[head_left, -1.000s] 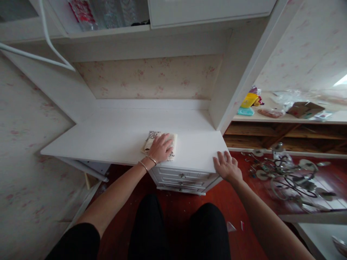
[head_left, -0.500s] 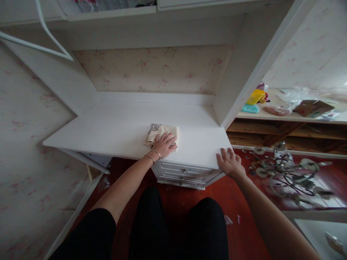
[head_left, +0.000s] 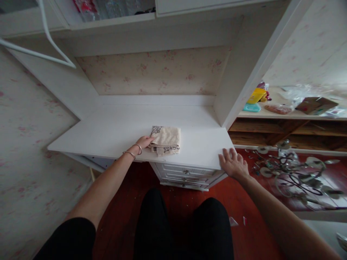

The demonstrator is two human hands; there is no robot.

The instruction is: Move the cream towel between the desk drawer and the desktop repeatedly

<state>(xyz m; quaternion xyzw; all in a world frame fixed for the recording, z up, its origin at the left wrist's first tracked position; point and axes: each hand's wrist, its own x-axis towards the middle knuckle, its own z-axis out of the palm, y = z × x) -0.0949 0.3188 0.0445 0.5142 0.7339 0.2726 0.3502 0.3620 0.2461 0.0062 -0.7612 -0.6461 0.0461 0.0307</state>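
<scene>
A folded cream towel [head_left: 166, 136] with a dark pattern lies on the white desk top [head_left: 119, 124], close to the front edge. My left hand [head_left: 144, 142], two bangles at its wrist, pinches the towel's left edge; some fingertips are hidden beneath or behind the cloth. At the desk's front right corner rests my right hand [head_left: 233, 162], fingers spread over the edge and holding nothing loose. Below the desk top stands a white drawer unit [head_left: 185, 175] with small metal knobs.
Overhead is a white shelf [head_left: 114, 22] with plastic bottles. A white tube frame [head_left: 54, 45] juts in at upper left. To the right, a wooden shelf unit [head_left: 257, 126] carries bags and a cardboard box [head_left: 316, 105]. A dismantled chandelier [head_left: 300, 173] lies on the red floor.
My left hand has slid from the top of the towel to its left edge and now grips it there. The towel shows more of its folds. My right hand stays at the corner.
</scene>
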